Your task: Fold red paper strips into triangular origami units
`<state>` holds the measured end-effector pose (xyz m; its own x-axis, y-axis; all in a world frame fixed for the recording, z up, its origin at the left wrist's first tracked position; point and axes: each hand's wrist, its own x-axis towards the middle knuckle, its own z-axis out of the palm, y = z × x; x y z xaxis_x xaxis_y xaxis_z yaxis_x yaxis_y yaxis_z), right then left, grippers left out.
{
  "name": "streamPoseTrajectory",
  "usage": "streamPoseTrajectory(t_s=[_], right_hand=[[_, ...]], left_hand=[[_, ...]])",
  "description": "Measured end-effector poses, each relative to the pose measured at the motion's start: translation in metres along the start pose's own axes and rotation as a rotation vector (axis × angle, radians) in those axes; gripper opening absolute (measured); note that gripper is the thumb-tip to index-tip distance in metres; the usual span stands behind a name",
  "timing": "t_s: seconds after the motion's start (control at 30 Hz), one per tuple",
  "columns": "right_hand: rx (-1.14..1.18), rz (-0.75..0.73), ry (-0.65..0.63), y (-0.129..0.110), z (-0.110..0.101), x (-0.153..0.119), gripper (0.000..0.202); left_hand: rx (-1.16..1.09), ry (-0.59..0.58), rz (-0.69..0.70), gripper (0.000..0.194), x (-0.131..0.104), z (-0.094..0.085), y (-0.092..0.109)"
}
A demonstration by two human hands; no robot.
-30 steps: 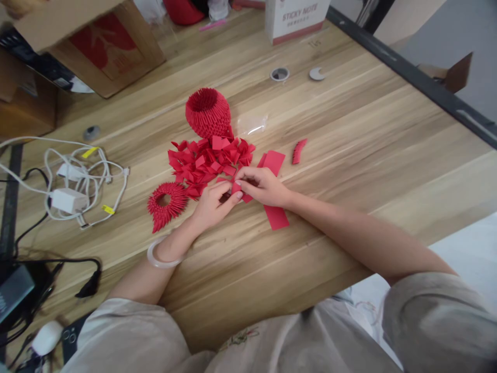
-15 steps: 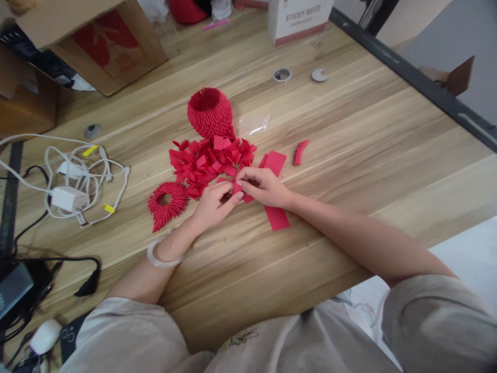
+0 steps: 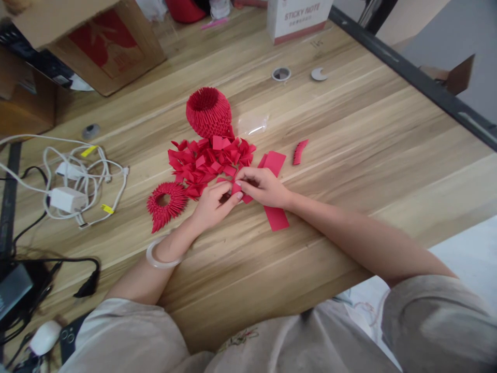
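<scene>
Between my two hands is a small piece of red paper. My left hand pinches it from the left with thumb and fingers, and my right hand pinches it from the right; the fingers partly cover it. Red paper strips lie under and beside my right hand. Just beyond my hands spreads a heap of folded red paper pieces. A round bowl-like form of folded red paper stands behind the heap. Left of my left hand lies a spiky red paper ring with a pointed tail.
A short row of joined red pieces lies to the right, near a clear plastic bag. Tangled white cables and a charger occupy the left. Cardboard boxes and a sticky note box stand at the back.
Both hands keep their pinch on the red paper in nearly the same place. The whole view has shifted very slightly.
</scene>
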<state>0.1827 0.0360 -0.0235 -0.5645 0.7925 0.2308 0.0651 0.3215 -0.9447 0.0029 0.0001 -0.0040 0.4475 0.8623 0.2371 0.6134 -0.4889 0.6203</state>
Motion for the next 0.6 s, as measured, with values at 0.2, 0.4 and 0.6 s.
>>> streamPoseTrajectory(t_s=[0.2, 0.4, 0.6], right_hand=[[-0.003, 0.008, 0.001, -0.0001, 0.0005, 0.0001, 0.017], [0.006, 0.003, 0.001, 0.0004, 0.0005, 0.0002, 0.017], [0.024, -0.003, 0.003, 0.0009, 0.0007, 0.0001, 0.017]], left_hand=[[-0.003, 0.006, 0.014, 0.035, -0.0003, 0.0004, -0.0004], [-0.002, -0.009, -0.007, 0.033, -0.0012, 0.0012, -0.0020], [-0.011, 0.007, -0.005, 0.034, -0.0016, 0.0026, -0.0035]])
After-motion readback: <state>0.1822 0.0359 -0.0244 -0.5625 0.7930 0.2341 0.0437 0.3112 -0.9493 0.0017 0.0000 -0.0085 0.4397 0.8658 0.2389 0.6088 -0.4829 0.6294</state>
